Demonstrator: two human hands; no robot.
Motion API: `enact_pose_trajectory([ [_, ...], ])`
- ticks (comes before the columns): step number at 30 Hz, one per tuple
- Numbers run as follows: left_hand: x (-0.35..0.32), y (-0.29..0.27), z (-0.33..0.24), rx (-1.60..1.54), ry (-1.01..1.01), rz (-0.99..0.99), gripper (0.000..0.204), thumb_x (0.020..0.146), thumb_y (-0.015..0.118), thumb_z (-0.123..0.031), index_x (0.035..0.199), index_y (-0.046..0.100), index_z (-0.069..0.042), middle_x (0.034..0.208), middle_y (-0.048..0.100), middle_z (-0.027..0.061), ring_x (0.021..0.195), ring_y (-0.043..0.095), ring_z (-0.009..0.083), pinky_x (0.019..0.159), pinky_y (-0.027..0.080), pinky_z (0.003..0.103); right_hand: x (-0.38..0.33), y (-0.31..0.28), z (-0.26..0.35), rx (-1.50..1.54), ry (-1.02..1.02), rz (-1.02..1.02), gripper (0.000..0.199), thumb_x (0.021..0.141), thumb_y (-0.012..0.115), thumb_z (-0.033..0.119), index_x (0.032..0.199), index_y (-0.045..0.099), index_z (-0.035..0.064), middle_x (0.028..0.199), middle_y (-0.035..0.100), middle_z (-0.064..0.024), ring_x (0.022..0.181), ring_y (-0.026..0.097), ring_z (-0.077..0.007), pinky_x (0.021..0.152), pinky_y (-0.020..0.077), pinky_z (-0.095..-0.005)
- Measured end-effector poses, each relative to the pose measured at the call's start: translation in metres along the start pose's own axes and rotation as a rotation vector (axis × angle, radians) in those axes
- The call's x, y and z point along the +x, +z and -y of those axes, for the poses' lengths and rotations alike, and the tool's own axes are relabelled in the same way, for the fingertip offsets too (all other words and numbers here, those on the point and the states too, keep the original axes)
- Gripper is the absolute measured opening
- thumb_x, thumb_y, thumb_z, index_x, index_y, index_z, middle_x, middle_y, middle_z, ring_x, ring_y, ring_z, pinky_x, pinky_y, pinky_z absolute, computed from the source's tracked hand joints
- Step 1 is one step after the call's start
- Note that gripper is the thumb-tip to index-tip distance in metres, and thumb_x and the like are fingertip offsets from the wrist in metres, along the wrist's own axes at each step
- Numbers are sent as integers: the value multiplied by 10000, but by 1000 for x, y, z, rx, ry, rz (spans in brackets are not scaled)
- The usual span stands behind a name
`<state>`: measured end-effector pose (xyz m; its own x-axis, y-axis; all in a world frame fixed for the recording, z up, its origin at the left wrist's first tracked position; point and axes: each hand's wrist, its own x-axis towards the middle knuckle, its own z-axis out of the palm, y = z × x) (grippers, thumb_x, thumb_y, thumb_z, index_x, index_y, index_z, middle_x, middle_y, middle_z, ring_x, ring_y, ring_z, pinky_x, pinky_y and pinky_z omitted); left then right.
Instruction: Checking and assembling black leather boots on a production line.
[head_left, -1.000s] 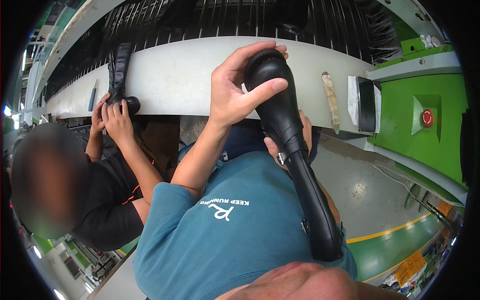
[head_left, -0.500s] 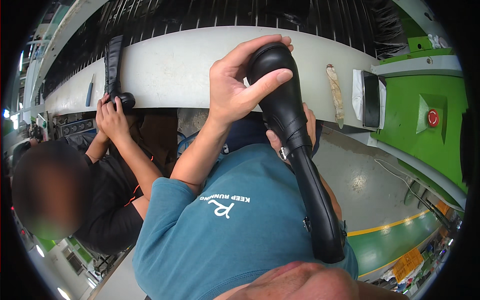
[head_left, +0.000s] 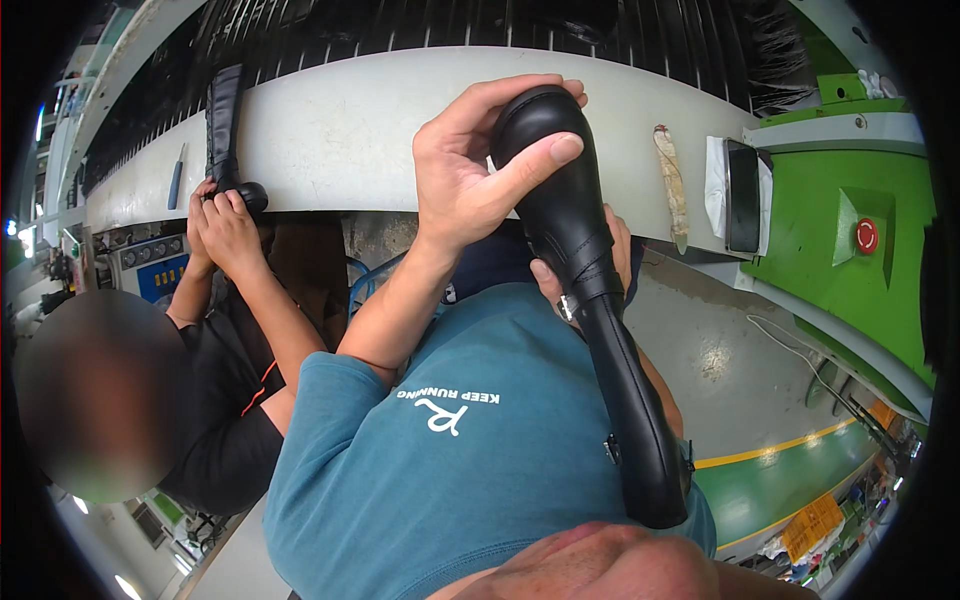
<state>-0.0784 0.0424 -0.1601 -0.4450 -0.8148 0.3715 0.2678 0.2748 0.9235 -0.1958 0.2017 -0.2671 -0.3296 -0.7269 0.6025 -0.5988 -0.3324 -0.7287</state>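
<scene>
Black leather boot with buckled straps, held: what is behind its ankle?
The bare right hand shows at both sides of the black leather boot; the hand's middle is covered by the ankle.

Holding a black boot (head_left: 562, 205) by its toe in the left grip (head_left: 468, 170), by its ankle in the right grip (head_left: 620, 245), near the white bench (head_left: 335, 130).

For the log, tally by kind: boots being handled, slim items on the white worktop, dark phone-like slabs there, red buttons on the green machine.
Boots: 2, the wearer's boot and the co-worker's boot
Slim items: 2, blue-handled tool and pale wrapped strip
Dark slab: 1
Red button: 1
Total: 6
</scene>
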Motion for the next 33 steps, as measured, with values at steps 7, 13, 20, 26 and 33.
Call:
enact_pose_trajectory([
  [7, -3, 2, -3, -55, 13, -6, 410, 1004, 808, -71, 1357, 666, 82, 1277, 797, 293, 1215, 796, 357, 1019, 674, 444, 3, -1, 9, -27, 17, -12, 995, 835, 1016, 296, 1578, 493, -110, 1393, 646, -270, 1201, 716, -381, 1019, 613, -449],
  [13, -7, -2, -24, -42, -47, 12, 495, 1013, 797, -68, 1444, 596, 70, 1338, 771, 301, 1262, 771, 352, 1056, 653, 450, 14, -2, 1, -76, -160, -23, 967, 894, 980, 286, 1595, 448, -115, 1392, 667, -291, 1204, 700, -412, 1008, 600, -490],
  [20, -17, -9, -32, -90, 8, 29, 499, 953, 843, -2, 1406, 641, 57, 1317, 782, 275, 1227, 780, 324, 1053, 649, 429, 17, -5, 6, -21, -214, -24, 774, 949, 917, 151, 1574, 513, -61, 1440, 670, -319, 1247, 697, -426, 1047, 592, -493],
  [26, -22, -15, -26, -105, 19, 35, 530, 973, 814, -174, 1391, 610, 81, 1337, 751, 340, 1255, 760, 441, 1086, 627, 541, 18, -5, 6, 79, -170, -70, 554, 935, 823, 48, 1465, 671, -10, 1416, 705, -298, 1195, 703, -403, 1053, 580, -464],
  [33, -20, -18, -32, -72, -98, 25, 533, 942, 879, -38, 1412, 639, 37, 1305, 793, 259, 1210, 786, 301, 1063, 642, 418, 13, -8, 2, 141, -74, -18, 598, 906, 838, 39, 1485, 690, 26, 1428, 700, -261, 1226, 690, -385, 1089, 548, -464],
])
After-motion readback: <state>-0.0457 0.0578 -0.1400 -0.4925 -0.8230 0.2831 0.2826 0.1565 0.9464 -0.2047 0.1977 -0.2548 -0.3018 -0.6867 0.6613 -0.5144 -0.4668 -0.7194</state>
